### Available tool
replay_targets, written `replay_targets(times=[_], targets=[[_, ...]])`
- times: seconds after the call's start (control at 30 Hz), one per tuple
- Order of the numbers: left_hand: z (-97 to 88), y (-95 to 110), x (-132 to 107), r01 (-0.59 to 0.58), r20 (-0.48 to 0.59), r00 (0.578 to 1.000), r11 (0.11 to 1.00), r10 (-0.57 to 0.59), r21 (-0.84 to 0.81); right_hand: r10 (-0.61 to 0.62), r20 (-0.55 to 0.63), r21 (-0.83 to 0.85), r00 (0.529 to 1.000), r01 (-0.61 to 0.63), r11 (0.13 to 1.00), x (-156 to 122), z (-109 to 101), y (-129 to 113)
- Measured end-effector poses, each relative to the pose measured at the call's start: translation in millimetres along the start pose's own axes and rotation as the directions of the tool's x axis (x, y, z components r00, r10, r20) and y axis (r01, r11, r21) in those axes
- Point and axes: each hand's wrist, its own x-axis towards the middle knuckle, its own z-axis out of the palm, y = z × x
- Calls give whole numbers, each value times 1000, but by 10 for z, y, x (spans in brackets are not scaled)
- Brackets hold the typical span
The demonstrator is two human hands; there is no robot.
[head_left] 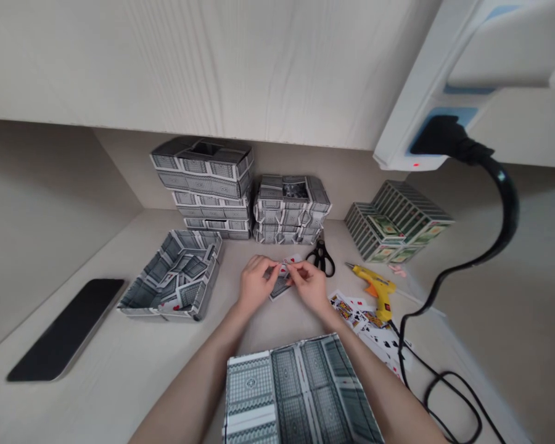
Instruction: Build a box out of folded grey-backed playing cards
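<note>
Between my two hands a playing card with red hearts point(283, 269) is held by its edges. My left hand point(258, 282) pinches its left side with thumb and forefinger, and my right hand point(309, 285) pinches the right side. Under the fingers a grey-backed card point(280, 290) lies on the table. Black-handled scissors point(321, 256) rest just beyond my right hand. Nearest to me, between my forearms, stands a box covered in grey card backs point(296, 388).
At left are an open card-covered tray point(198, 302) of loose cards and a black phone point(69, 327). Stacked card-covered boxes point(213, 179) stand behind. To the right lie a yellow glue gun point(374, 287), spread cards point(379, 336), card packs point(398, 222) and a black cable point(444, 277).
</note>
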Motion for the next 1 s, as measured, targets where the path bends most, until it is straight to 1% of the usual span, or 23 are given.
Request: replay_targets(times=[0.17,0.3,0.4,0.47,0.6,0.67,0.73,0.83,0.93,1.0], targets=[[1,16,-26,-9,-30,999,999,11,52,-150,49,-134,987,156,979,-42,-2,-42],[2,24,-45,-13,-72,997,995,20,101,-210,71,-203,975,220,954,-64,14,-59],[3,16,-43,-74,-63,995,988,83,139,-211,51,-211,976,217,953,-69,29,-38],[1,7,-35,-125,-45,990,980,133,156,-190,37,-190,981,193,963,-68,36,-13],[-9,1,-25,-213,9,977,960,215,180,-101,12,-102,995,101,990,-56,40,21],[-12,12,-28,-239,29,971,952,238,189,-62,8,-56,998,63,996,-45,35,19],[-13,35,-35,-239,24,971,953,239,185,-50,15,-29,999,50,998,-32,25,6],[-10,73,-38,-193,13,981,971,193,144,-93,8,-43,996,94,995,-16,7,-9],[-3,88,-30,-149,76,987,982,141,114,-148,7,-70,989,148,986,-3,0,4],[5,79,-24,-113,110,989,986,100,120,-121,28,-18,992,121,992,9,5,25]])
